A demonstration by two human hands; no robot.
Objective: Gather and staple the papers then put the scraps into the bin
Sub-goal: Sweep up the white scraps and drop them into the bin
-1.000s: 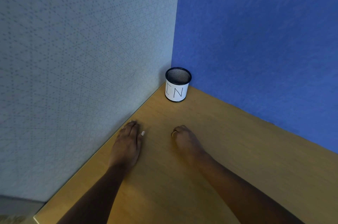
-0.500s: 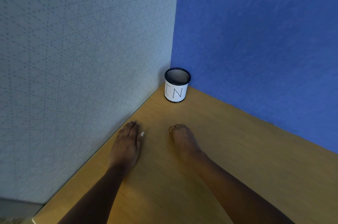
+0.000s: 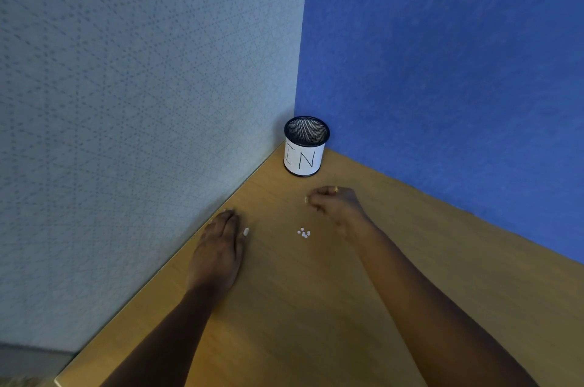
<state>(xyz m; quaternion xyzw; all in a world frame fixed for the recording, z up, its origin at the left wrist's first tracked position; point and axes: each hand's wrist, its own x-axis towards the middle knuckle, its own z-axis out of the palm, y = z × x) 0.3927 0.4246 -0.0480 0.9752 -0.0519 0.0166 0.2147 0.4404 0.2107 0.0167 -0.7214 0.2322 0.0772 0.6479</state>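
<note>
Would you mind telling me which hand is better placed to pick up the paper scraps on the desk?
Right. The right hand is close beside the scraps and nearest the bin; the left hand lies flat by the wall, farther off.

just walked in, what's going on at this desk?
A person works bare-handed at a desk corner. The left hand rests flat on the wood beside the grey partition. The right hand, fingers curled, sits between a small cluster of white paper scraps and the mesh bin in the corner. Whether it holds any scraps is not visible. The cluster lies on the desk, not yet binned. No papers or stapler in view.
</note>
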